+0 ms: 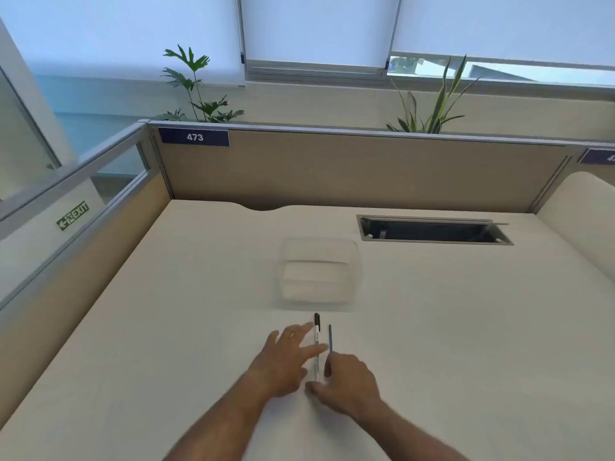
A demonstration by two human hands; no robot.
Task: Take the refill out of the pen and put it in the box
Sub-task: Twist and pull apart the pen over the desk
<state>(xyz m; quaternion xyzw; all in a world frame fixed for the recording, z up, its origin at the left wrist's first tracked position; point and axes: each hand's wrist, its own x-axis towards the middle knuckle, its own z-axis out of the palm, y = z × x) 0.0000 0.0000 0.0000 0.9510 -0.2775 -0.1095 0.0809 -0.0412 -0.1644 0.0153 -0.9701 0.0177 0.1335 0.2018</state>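
My left hand (283,357) lies flat and open on the pale desk (466,327), fingers spread, its fingertips reaching across the white pen (316,347) without closing on it. The pen lies on the desk pointing away from me, its black cap at the far end. My right hand (349,380) sits just right of the pen; its grip is pinched around the near end of the thin blue refill (330,339), which points away from me just beside the pen and roughly parallel to it. The clear plastic box (321,272) stands open on the desk a little beyond the pen's cap, apart from both hands.
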